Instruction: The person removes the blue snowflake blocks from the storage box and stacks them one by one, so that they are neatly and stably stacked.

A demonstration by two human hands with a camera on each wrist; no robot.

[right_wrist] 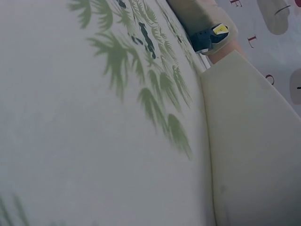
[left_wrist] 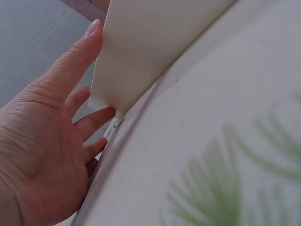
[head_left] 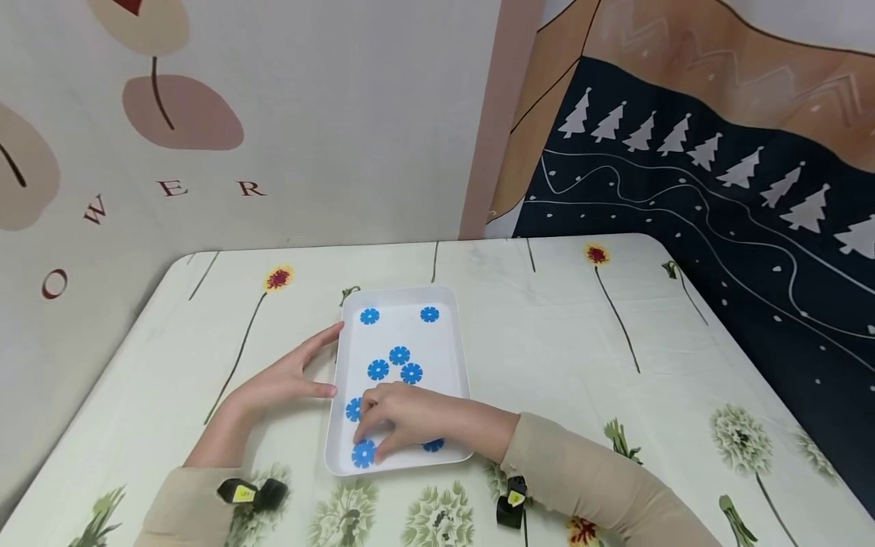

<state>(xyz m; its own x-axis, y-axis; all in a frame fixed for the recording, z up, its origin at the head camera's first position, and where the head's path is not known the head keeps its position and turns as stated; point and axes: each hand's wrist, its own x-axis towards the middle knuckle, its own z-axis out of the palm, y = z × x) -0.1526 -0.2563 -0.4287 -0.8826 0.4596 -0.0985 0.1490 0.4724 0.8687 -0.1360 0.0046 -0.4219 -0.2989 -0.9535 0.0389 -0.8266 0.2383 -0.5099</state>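
A white tray (head_left: 447, 342) holds several blue notched discs, like snowflake building pieces. My right hand (head_left: 410, 414) reaches across it, thumb and index finger pinching the edges of a blue disc (head_left: 364, 454) at the near left corner. Just above, another disc (head_left: 352, 410) is partly covered by that hand; a further disc (head_left: 434, 446) shows under the wrist. My left hand (head_left: 287, 380) touches the tray's left side with spread fingers and thumb. In the left wrist view, the fingertips of the left hand (left_wrist: 51, 136) meet the tray's outer wall (left_wrist: 136, 52). The right wrist view shows no right-hand fingers.
Three discs cluster mid-tray, including one disc (head_left: 399, 355); two others, a left disc (head_left: 370, 316) and a right disc (head_left: 429, 314), lie at the far end. A flower-print cloth (head_left: 547, 342) covers the table. A pale wall (head_left: 342, 152) and a dark tree-patterned hanging (head_left: 649, 175) stand behind.
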